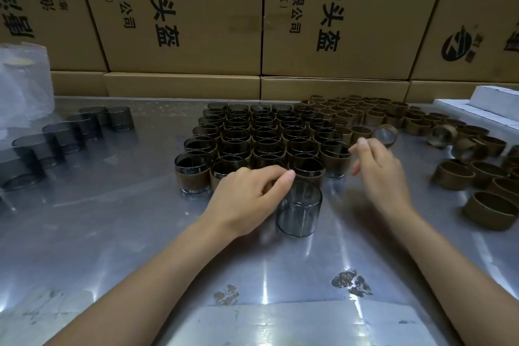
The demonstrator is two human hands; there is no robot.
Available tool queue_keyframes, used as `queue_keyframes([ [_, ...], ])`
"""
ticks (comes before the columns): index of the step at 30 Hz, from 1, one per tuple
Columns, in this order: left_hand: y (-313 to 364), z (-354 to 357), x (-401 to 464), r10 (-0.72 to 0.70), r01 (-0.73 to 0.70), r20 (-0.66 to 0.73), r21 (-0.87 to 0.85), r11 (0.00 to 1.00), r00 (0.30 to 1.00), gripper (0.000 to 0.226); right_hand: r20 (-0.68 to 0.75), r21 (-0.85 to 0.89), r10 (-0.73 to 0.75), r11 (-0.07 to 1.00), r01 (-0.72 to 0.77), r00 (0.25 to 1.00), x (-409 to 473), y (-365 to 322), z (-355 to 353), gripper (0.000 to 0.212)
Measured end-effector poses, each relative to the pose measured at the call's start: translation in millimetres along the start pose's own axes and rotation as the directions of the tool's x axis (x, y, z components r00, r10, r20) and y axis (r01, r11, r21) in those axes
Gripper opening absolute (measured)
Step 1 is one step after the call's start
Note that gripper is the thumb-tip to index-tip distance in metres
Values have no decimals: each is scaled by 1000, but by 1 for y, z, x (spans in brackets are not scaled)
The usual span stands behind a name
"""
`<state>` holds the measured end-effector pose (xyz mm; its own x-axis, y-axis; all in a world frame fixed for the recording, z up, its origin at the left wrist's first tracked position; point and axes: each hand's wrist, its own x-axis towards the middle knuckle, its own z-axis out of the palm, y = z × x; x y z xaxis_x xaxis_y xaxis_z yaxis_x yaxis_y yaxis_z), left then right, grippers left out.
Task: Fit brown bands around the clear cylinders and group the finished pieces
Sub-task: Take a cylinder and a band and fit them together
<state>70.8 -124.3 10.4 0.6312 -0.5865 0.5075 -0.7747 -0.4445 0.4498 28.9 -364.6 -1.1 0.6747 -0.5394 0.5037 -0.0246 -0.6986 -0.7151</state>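
One bare smoky cylinder (299, 208) upright under our left hand (247, 199), fingers curled on its rim | right hand (377, 170) empty, loose | brown bands (488, 209) lie right, nearer it.

Shiny metal table (118, 233) carrying a packed block of banded cylinders (261, 143) at centre, one bare clear cylinder (299, 208) just before it, unbanded cylinders (64, 135) at left, loose brown bands (455, 149) at right.

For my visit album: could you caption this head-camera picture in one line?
Left hand steadies a bare clear cylinder before the grouped banded cylinders; right hand hovers open near loose brown bands.
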Motion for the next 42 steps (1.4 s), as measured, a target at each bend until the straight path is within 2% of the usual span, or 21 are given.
queue_keyframes([
  [3, 0, 4, 1, 9, -9, 15, 22, 1000, 1000, 30, 35, -128, 190, 975, -184, 981, 18, 27, 9, 23],
  [6, 1, 5, 1, 8, -8, 23, 1, 1000, 1000, 29, -5, -248, 250, 938, -243, 968, 36, 33, 16, 27],
  [10, 1, 6, 2, 40, -37, 50, -68, 997, 998, 31, 96, -491, 201, 861, -129, 975, 51, 32, 26, 37],
  [13, 0, 12, 2, 61, -44, 104, -160, 986, 993, 53, 197, -623, 167, 782, -8, 966, 63, 32, 29, 59],
  [17, 1, 22, 3, -3, 72, 222, -302, 951, 975, 56, 251, -657, 200, 753, 15, 947, 76, 33, 32, 74],
  [20, -4, 26, 6, -32, 120, 261, -331, 936, 965, 84, 236, -669, 189, 743, 18, 953, 83, 37, 35, 78],
  [23, -7, 27, 7, -16, 108, 273, -323, 940, 962, 92, 230, -670, 181, 742, 21, 956, 89, 41, 37, 79],
  [26, -8, 29, 8, -17, 113, 283, -325, 939, 959, 94, 233, -652, 155, 757, 36, 960, 90, 43, 39, 71],
  [31, -9, 28, 8, -21, 128, 310, -331, 935, 951, 97, 176, -620, 99, 784, 32, 979, 85, 42, 37, 25],
  [33, -8, 28, 8, -17, 131, 321, -336, 933, 947, 98, 168, -627, 70, 778, 51, 983, 83, 41, 36, 14],
  [38, -4, 26, 9, -20, 139, 324, -349, 927, 946, 93, 151, -642, 30, 763, 75, 988, 79, 36, 35, 9],
  [42, -5, 26, 9, -22, 135, 326, -330, 934, 945, 98, 127, -635, 31, 771, 58, 991, 79, 36, 34, 11],
])
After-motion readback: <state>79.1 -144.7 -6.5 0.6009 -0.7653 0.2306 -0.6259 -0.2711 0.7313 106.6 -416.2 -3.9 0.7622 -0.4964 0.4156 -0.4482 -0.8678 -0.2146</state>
